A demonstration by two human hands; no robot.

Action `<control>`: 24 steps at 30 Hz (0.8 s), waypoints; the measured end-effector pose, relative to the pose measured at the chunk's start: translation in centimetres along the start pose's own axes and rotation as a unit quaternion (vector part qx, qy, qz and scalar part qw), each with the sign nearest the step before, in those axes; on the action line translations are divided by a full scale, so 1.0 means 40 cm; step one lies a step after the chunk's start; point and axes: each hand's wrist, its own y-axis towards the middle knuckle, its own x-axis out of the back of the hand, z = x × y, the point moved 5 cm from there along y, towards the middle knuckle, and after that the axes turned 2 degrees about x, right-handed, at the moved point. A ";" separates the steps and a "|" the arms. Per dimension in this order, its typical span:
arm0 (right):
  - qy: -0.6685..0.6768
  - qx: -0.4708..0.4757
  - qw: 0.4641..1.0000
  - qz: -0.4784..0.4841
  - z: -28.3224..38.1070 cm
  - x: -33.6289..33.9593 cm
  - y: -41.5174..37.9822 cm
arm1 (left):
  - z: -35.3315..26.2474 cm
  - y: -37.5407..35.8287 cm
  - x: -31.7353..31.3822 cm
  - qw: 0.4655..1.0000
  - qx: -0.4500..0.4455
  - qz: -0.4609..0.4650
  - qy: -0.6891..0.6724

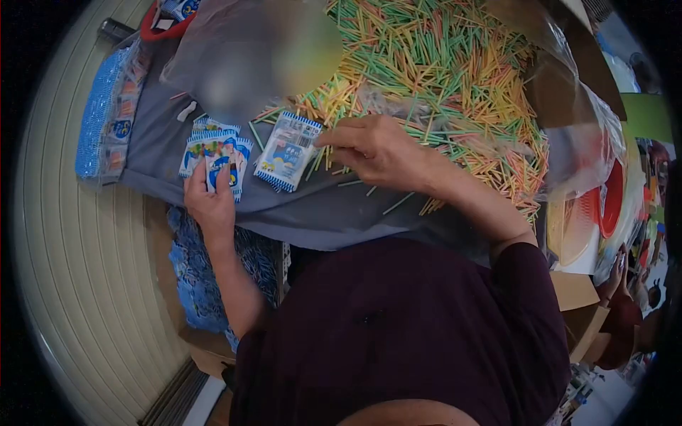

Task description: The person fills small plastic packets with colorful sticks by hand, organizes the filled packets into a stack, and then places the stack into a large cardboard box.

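One packet (pixel 288 151) sits pinched at its top corner in your right hand (pixel 376 149), long axis slanting toward the stick pile's (pixel 455 78) near edge; your left hand (pixel 209 202) clamps the fanned packets (pixel 215 156) just beside it.

both bare forearms reach forward from dark sleeves pushed up past the elbow. the left hand (pixel 210 197) sits low and near the body, its fingers (pixel 193 186) curled closed in a pinch. the right hand (pixel 376 150) stretches across toward the left, palm down, fingers (pixel 334 137) bunched together at the tips.
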 end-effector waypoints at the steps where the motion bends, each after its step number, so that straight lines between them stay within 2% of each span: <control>1: -0.004 -0.001 1.000 -0.004 -0.017 0.025 -0.010 | 0.014 0.002 -0.002 1.000 0.007 0.000 0.000; 3: -0.220 0.015 0.975 0.018 -0.048 0.083 -0.045 | 0.012 -0.003 -0.005 1.000 0.015 0.005 -0.004; 5: -0.347 0.040 0.937 -0.028 -0.088 0.177 -0.086 | 0.013 -0.004 -0.012 0.992 0.087 0.022 -0.093; 6: -0.403 0.002 0.915 -0.014 -0.104 0.234 -0.107 | 0.001 -0.003 -0.005 0.991 0.087 0.025 -0.095; 7: -0.455 -0.035 0.890 0.001 -0.111 0.288 -0.123 | -0.018 -0.003 0.006 0.996 0.065 0.033 -0.046; 8: -0.455 -0.037 0.890 0.003 -0.110 0.323 -0.136 | -0.034 -0.003 0.014 0.998 0.043 0.040 0.003; 9: -0.529 -0.058 0.846 0.044 -0.118 0.348 -0.148 | -0.036 -0.002 0.017 0.998 0.044 0.042 0.003; 10: -0.598 -0.079 0.793 0.083 -0.131 0.361 -0.156 | -0.055 0.002 0.030 0.997 -0.032 -0.005 0.066; 11: -0.597 -0.082 0.793 0.084 -0.151 0.361 -0.162 | -0.081 0.005 0.039 0.984 -0.110 -0.052 0.127; 13: -0.556 -0.005 0.828 0.071 -0.183 0.339 -0.167 | -0.163 0.022 0.035 0.984 -0.137 -0.026 0.111; 14: -0.553 -0.004 0.830 0.073 -0.194 0.338 -0.157 | -0.208 0.018 0.022 0.982 -0.160 -0.003 0.098; 15: -0.549 -0.008 0.828 0.113 -0.212 0.327 -0.140 | -0.238 0.013 0.003 0.982 -0.156 -0.004 0.103; 16: -0.543 -0.009 0.826 0.152 -0.226 0.316 -0.125 | -0.267 0.010 -0.042 0.981 -0.156 0.095 0.067; 17: -0.540 -0.002 0.828 0.150 -0.231 0.313 -0.115 | -0.286 0.001 -0.078 0.968 -0.154 0.194 0.029; 20: -0.519 -0.018 0.836 0.178 -0.247 0.320 -0.119 | -0.307 -0.021 -0.114 0.967 -0.191 0.149 0.077; 23: -0.546 -0.004 0.817 0.185 -0.239 0.348 -0.131 | -0.315 -0.048 -0.131 0.962 -0.228 0.104 0.110; 24: -0.545 -0.003 0.825 0.150 -0.234 0.369 -0.136 | -0.313 -0.050 -0.131 0.962 -0.223 0.105 0.114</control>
